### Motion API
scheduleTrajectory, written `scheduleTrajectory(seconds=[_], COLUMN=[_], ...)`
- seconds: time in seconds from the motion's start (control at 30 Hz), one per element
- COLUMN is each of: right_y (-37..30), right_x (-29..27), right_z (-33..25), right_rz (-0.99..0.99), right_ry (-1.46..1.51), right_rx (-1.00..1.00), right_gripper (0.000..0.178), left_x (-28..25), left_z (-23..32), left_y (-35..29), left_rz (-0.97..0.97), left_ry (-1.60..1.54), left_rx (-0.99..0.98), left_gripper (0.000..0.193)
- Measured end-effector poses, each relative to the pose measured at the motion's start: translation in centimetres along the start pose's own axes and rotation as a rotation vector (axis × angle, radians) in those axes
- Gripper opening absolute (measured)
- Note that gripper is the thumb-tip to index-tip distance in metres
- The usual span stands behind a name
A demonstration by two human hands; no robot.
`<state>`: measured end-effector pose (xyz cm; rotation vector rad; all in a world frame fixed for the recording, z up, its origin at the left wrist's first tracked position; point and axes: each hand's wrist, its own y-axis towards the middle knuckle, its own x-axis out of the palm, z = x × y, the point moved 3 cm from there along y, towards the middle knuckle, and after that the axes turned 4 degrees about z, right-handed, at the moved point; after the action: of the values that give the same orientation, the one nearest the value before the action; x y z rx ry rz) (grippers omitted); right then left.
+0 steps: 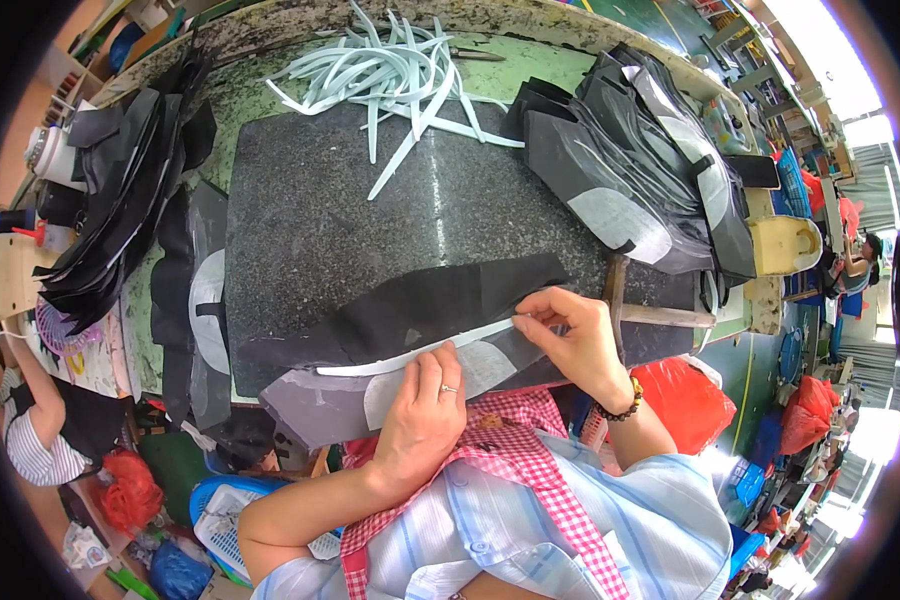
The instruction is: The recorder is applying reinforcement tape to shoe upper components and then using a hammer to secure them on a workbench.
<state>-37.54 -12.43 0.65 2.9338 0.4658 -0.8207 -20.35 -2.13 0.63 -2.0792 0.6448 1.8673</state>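
A black fabric piece (420, 305) with a grey and white lower part lies at the near edge of a dark stone slab (310, 190). Along its seam runs a thin white strip (390, 362). My left hand (425, 405), a ring on one finger, presses its closed fingertips on the strip near the middle. My right hand (575, 335), with a beaded bracelet at the wrist, pinches the strip's right end between thumb and forefinger. Beside my right hand rests a hammer (660, 316).
A tangle of pale strips (400, 75) lies at the slab's far edge. Stacks of dark cut pieces stand at right (620, 170) and left (135, 190). A blue basket (220, 525) and red bag (685, 405) sit below the bench. Another person (45, 430) is at far left.
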Motion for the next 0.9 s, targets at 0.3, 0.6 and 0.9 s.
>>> scheduleTrajectory(seconds=[0.3, 0.6, 0.9], right_y=[2.2, 2.3, -3.4], right_x=[0.3, 0.0, 0.8], right_z=[-0.4, 0.3, -0.6], right_rz=[0.014, -0.149, -0.048], right_ry=[-0.084, -0.255, -0.117], right_rx=[0.012, -0.061, -0.167], right_gripper=[0.025, 0.040, 0.017], left_x=[0.5, -1.5, 0.4], left_z=[-0.3, -3.0, -5.5], left_y=[1.5, -1.2, 5.4], left_rz=[0.019, 0.021, -0.078], left_ry=[-0.036, -0.390, -0.620], left_rx=[-0.023, -0.030, -0.295], left_gripper=[0.072, 0.064, 0.069])
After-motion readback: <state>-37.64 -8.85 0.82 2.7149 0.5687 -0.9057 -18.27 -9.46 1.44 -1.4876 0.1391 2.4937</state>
